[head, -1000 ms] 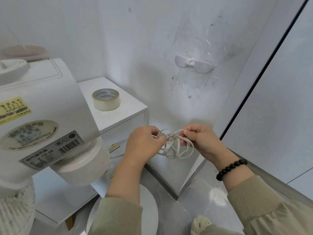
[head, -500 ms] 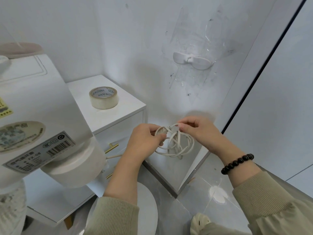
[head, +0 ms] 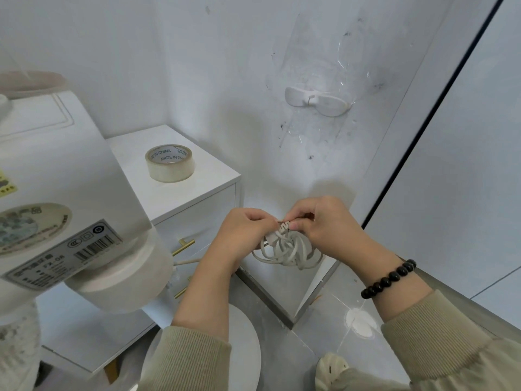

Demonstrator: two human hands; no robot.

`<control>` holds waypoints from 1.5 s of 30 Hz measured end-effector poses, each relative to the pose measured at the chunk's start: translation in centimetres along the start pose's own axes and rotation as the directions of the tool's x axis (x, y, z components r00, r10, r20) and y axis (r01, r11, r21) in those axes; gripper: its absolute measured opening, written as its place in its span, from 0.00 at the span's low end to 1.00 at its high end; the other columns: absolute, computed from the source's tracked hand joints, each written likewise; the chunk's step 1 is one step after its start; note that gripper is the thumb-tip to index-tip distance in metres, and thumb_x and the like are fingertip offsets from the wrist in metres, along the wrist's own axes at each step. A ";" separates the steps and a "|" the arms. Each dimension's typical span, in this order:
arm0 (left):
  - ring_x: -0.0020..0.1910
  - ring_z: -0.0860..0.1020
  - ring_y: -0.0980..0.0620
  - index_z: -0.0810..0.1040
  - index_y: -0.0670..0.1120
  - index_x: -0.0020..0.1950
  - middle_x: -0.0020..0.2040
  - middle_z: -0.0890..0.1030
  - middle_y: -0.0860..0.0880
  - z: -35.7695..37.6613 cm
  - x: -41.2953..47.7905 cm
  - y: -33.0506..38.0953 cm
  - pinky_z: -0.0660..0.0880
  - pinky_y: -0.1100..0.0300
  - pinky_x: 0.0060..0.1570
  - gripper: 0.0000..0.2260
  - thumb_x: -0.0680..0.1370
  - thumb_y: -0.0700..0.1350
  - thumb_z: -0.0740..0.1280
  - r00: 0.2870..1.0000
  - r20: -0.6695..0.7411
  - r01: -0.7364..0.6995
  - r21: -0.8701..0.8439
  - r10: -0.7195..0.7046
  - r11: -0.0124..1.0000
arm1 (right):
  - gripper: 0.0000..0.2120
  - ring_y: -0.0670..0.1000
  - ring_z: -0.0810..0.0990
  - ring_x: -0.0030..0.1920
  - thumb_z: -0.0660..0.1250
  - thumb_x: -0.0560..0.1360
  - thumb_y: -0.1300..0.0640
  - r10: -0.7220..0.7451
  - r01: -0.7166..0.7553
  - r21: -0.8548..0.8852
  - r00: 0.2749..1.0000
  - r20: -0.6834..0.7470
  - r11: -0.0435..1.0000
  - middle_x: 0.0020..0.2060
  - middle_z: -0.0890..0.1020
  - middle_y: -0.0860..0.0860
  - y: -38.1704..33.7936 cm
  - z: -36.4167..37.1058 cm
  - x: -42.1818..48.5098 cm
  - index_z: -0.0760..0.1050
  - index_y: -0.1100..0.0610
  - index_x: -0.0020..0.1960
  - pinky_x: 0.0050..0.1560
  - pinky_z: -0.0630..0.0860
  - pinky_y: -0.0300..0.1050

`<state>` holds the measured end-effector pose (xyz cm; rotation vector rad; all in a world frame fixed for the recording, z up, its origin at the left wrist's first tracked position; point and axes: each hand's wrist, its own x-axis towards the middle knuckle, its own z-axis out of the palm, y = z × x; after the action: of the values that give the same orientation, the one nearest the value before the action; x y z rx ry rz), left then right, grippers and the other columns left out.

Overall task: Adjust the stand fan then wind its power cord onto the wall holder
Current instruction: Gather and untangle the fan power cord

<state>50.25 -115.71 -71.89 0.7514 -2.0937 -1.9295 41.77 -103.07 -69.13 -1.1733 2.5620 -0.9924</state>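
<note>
A white coiled power cord [head: 287, 251] hangs in loops between my hands, low in front of the wall. My left hand [head: 244, 235] grips the bundle from the left. My right hand [head: 324, 224] pinches the cord's top, where a small tie or plug piece shows. A strand of cord runs left toward the white stand fan [head: 56, 193], whose rear housing with labels fills the left side. The white wall holder [head: 317, 101] is stuck to the wall above my hands under clear tape, with no cord on it.
A white drawer cabinet [head: 214, 182] stands in the corner with a roll of clear tape [head: 170, 163] on top. The fan's round base [head: 242, 348] lies on the grey floor below my arms. A dark-edged panel [head: 423, 114] runs along the right.
Both hands have drawn closer together at the top of the coil. My right fingers moved onto the tie at the bundle's top, and the view shifted slightly left.
</note>
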 end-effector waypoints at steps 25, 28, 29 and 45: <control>0.24 0.76 0.55 0.79 0.41 0.43 0.36 0.80 0.44 -0.4 0.4 0.0 0.73 0.65 0.24 0.11 0.76 0.30 0.59 0.992 -0.036 0.095 -0.407 -0.120 0.908 | 0.17 0.52 0.77 0.49 0.57 0.79 0.47 0.292 -0.433 0.676 0.901 0.319 0.596 0.47 0.81 0.54 5.1 2.0 2.0 0.79 0.58 0.52 0.63 0.71 0.51; 0.22 0.76 0.54 0.77 0.37 0.45 0.31 0.78 0.43 -0.6 0.6 0.3 0.75 0.66 0.24 0.10 0.76 0.28 0.58 0.991 -0.016 0.091 -0.658 -0.136 0.747 | 0.25 0.53 0.73 0.64 0.59 0.74 0.39 -0.039 -0.305 0.728 0.910 0.414 0.614 0.60 0.77 0.55 4.7 0.8 1.7 0.75 0.55 0.62 0.69 0.65 0.47; 0.22 0.76 0.54 0.77 0.37 0.45 0.31 0.78 0.43 -0.7 0.7 0.4 0.75 0.66 0.24 0.10 0.77 0.28 0.58 0.991 -0.001 0.092 -0.712 -0.133 0.696 | 0.29 0.53 0.72 0.66 0.66 0.71 0.41 -0.101 -0.297 0.738 0.891 0.442 0.606 0.62 0.76 0.56 5.1 0.6 1.6 0.71 0.56 0.66 0.69 0.65 0.47; 0.72 0.59 0.55 0.62 0.61 0.71 0.73 0.61 0.56 -1.6 -0.4 -0.1 0.58 0.59 0.66 0.33 0.69 0.56 0.72 0.956 0.143 -0.292 0.379 0.257 0.878 | 0.15 0.49 0.78 0.20 0.60 0.79 0.56 0.392 -0.501 0.711 0.858 0.333 0.493 0.20 0.77 0.53 1.9 0.2 1.5 0.76 0.64 0.41 0.28 0.80 0.42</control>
<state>51.39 -116.86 -71.71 0.4023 -2.5261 -1.4311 39.70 -103.36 -70.26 -0.2651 1.7674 -1.5604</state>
